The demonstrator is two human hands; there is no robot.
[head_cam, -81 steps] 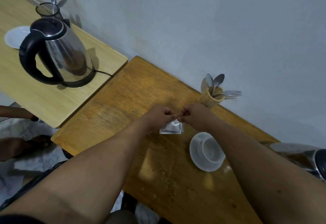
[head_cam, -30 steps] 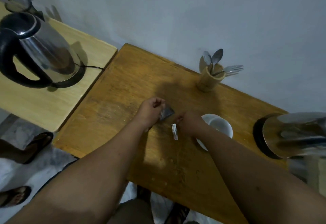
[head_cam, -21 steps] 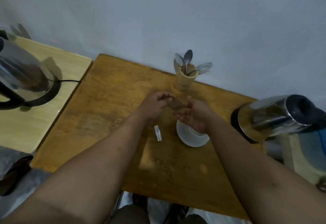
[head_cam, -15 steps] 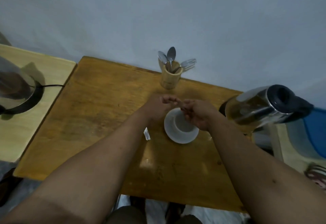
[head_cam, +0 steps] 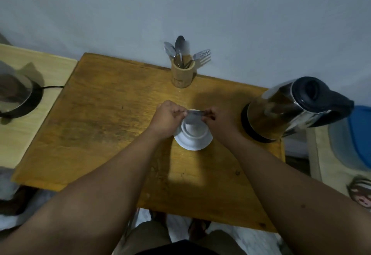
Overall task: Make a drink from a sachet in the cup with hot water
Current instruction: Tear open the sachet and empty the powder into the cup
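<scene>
A white cup stands on a white saucer in the middle of the brown wooden table. Over the cup's far rim both hands hold a small silvery sachet stretched between them. My left hand pinches its left end and my right hand pinches its right end. A steel electric kettle with a black lid and handle stands on its base just right of the cup.
A bamboo holder with spoons and forks stands at the table's far edge by the wall. A second kettle with a cord sits on a paler table at left. A blue container lies at the right edge.
The torn-off strip was dropped on the table beside the saucer and no longer shows. Both hands carried the sachet from left of the cup to above it. The view swung right.
</scene>
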